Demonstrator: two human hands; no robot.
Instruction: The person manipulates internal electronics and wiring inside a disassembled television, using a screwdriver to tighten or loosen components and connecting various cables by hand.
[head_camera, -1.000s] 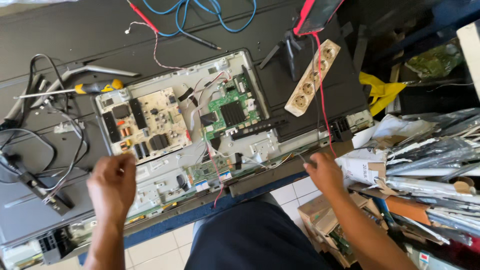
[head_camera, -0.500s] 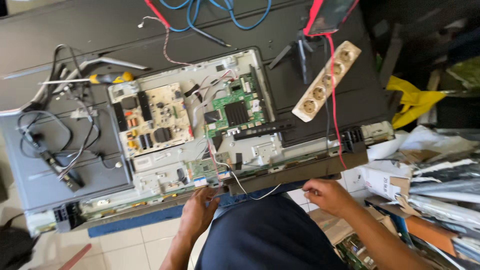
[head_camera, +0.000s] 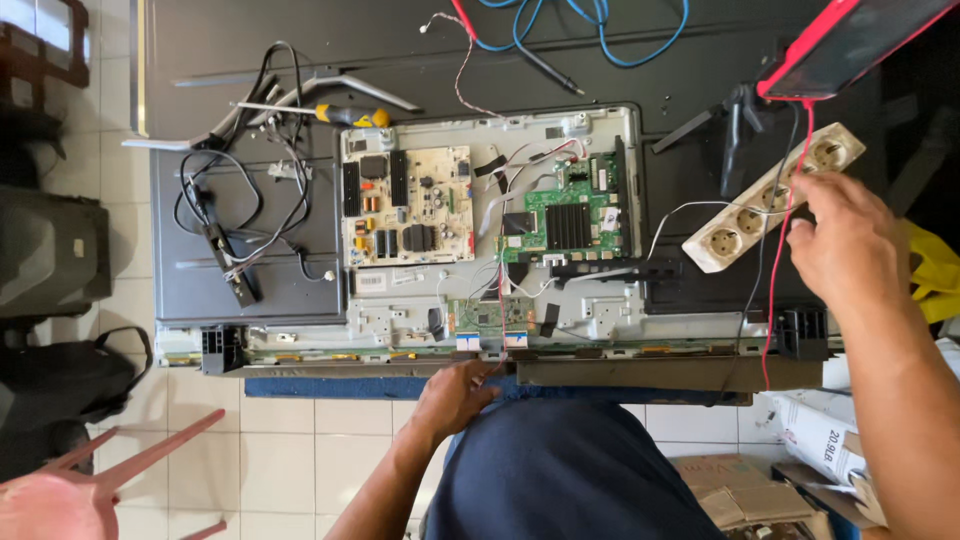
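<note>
An opened flat-screen TV (head_camera: 600, 320) lies face down on the table, its beige power board (head_camera: 408, 205) and green main board (head_camera: 568, 215) exposed. My left hand (head_camera: 455, 395) is at the panel's near edge, just below a small green board (head_camera: 490, 317). Its fingers are curled and pinched where a thin red wire (head_camera: 500, 310) ends. My right hand (head_camera: 845, 245) is raised over the near end of a white power strip (head_camera: 770, 205). A white wire (head_camera: 690, 208) runs from the boards up to its fingers.
A yellow-handled screwdriver (head_camera: 345, 115) and tangled black cables (head_camera: 240, 230) lie on the grey back cover (head_camera: 190, 290). A red lead (head_camera: 775, 290) hangs from a red-edged device (head_camera: 850, 45). Black bags (head_camera: 55, 250) sit on the tiled floor, and cardboard boxes (head_camera: 820, 440) are at right.
My right hand has risen from the panel's near edge to the power strip, drawing the white wire along. My left hand has shifted right along the near edge. The view has swung right.
</note>
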